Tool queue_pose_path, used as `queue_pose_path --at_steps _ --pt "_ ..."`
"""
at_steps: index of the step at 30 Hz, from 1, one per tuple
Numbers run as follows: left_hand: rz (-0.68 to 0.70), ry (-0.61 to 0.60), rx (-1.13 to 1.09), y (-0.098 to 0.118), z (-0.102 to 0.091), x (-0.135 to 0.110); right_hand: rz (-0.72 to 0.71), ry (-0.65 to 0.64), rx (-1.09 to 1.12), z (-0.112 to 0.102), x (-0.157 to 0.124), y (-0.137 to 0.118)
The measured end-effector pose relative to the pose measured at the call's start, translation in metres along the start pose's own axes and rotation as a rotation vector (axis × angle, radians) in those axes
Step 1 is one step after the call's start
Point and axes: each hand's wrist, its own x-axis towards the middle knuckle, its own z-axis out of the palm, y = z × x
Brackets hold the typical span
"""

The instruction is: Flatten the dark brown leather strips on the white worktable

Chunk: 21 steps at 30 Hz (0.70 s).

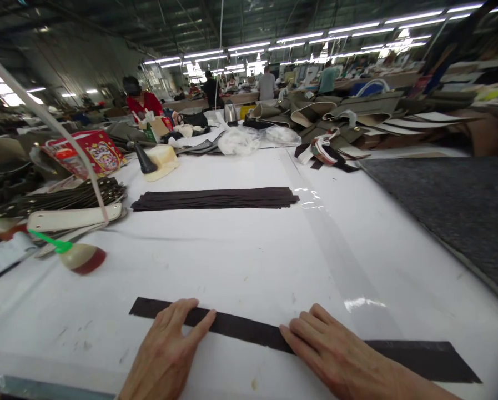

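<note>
A long, flat, dark brown strip lies across the white table in front of me, its right end showing beyond my right wrist. My left hand rests on the strip's left part, thumb and fingers apart, fingertips at the far edge. Further along, my right hand has its fingers bunched together, with the thumb against the strip near its middle. What lies under the right fingers is hidden. Beyond both hands is a stack of similar dark strips, laid lengthwise.
A squeeze bottle with a green spout lies at the left, near pale straps. Behind stand a yellowish block and a tape roll. A dark grey mat covers the right side. Several people work in the background.
</note>
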Motion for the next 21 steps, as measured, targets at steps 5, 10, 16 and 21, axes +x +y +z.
queue_pose_path --at_steps 5,10,16,21 --pt "0.194 0.065 -0.295 0.066 0.016 0.047 0.016 -0.009 -0.063 -0.002 -0.002 -0.003" --pt "0.135 0.122 -0.389 0.084 0.023 0.056 0.016 -0.004 -0.087 -0.002 -0.002 -0.003" --pt "0.241 0.18 -0.221 0.07 0.022 0.036 0.14 0.023 0.084 0.001 -0.002 -0.003" --pt "0.244 0.19 -0.184 0.073 0.028 0.031 0.373 0.017 0.418 -0.01 -0.004 0.01"
